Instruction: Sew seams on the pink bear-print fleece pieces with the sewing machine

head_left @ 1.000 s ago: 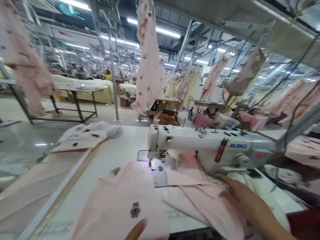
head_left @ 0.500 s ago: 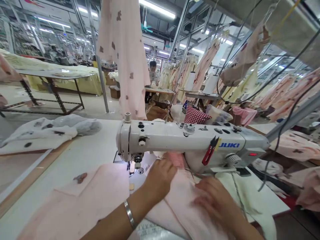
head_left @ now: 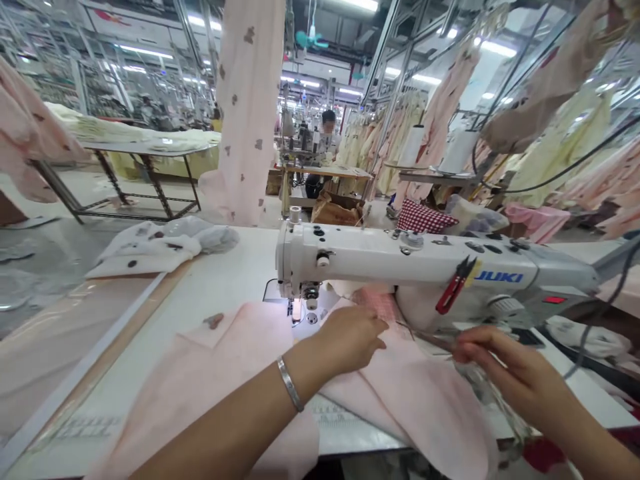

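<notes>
Reading fingers first: my right hand (head_left: 505,373) has its fingertips (head_left: 467,350) drawn narrow, maybe on a thin strand near the cloth; can't tell at this resolution. Left hand (head_left: 347,339) lies flat, fingers relaxed on the pink fabric (head_left: 410,407), no grip. Looks placed to keep the layers smooth near the presser foot (head_left: 311,295). The fabric spreads across the near side of the white sewing table (head_left: 210,280), folded layers passing under the arm of the JUKI sewing machine (head_left: 400,257). Red thread snips (head_left: 454,288) hang off the machine's arm, probably for quick reach. Far left, a pile of printed garments (head_left: 155,248) sits on the table. Needle area partly hidden by the machine head. Fabric's near edge and my right forearm are cut off by the frame. Layer count unreadable.
</notes>
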A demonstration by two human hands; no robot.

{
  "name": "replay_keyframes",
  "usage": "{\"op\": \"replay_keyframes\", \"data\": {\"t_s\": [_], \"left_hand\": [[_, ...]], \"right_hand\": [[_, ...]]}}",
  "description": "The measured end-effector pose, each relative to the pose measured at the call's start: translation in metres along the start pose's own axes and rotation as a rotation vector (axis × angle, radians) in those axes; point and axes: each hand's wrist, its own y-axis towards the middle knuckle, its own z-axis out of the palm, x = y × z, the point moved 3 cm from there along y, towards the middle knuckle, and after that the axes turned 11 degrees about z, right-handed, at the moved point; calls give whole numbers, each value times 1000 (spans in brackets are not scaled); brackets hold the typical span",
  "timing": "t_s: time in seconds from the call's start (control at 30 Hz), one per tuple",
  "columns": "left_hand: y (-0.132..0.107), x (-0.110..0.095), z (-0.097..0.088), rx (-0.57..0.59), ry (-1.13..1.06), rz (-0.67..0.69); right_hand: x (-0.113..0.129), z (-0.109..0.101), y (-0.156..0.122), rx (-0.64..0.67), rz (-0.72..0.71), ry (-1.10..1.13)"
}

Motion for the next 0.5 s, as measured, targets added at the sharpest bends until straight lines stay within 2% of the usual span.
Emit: {"op": "replay_keyframes", "data": {"t_s": [0.07, 0.17, 0.23, 0.3, 0.4, 0.5], "left_hand": [[-9, 2, -2, -1, 4, -43], [-15, 4, 8, 9, -4, -78], [-12, 4, 17, 5, -13, -87], [-5, 3, 23, -13, -30, -79], [9, -1, 23, -41, -90, -18], [15, -5, 7, -47, -175, 44]], "right_hand": [[-3, 7, 6, 32, 57, -61], [-15, 34, 12, 35, 70, -151], [-21, 51, 12, 26, 59, -183], [-21, 59, 11, 26, 26, -185], [-6, 50, 9, 35, -72, -141], [10, 18, 9, 25, -151, -94]]}}
